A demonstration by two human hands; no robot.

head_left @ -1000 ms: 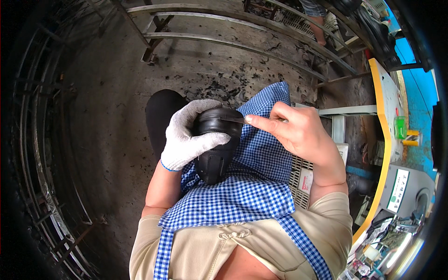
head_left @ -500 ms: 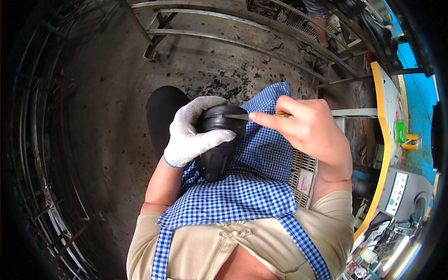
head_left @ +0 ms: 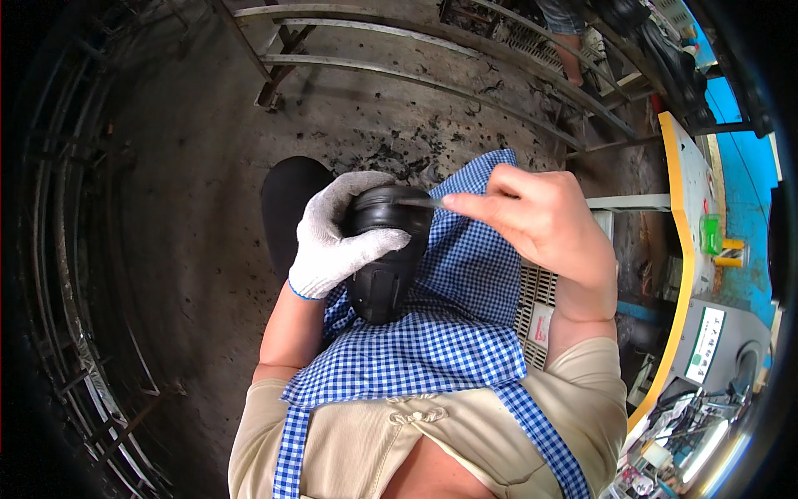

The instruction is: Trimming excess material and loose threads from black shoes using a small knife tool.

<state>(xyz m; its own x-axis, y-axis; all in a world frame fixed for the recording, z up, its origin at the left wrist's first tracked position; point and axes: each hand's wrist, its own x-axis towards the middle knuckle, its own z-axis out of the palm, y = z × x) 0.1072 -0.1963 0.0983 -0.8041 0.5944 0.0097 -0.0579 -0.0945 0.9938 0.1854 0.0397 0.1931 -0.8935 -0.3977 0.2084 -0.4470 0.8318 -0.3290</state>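
My left hand (head_left: 337, 241), in a white knit glove with a blue-edged cuff, wraps round a glossy black shoe (head_left: 384, 287) above my lap. The fingers go over its far side and the thumb presses across its near side. A ridge runs around the rounded far end. My bare right hand (head_left: 540, 218) is closed on a slim knife (head_left: 422, 202), with the index finger stretched along it. The blade reaches left to the shoe's ridge, its tip at or just over the surface. Most of the handle is hidden in my fist.
A blue checked apron (head_left: 399, 358) covers my lap. Metal rails (head_left: 399, 71) cross ahead over a floor strewn with black scraps (head_left: 399, 158). At right stands a yellow-edged table (head_left: 683, 216) with a green object (head_left: 710, 234). Another person's leg (head_left: 568, 54) shows at the far right.
The shoe and both hands have shifted slightly left. The knife's blade has moved a little across the ridge and looks blurred. Both grips are unchanged.
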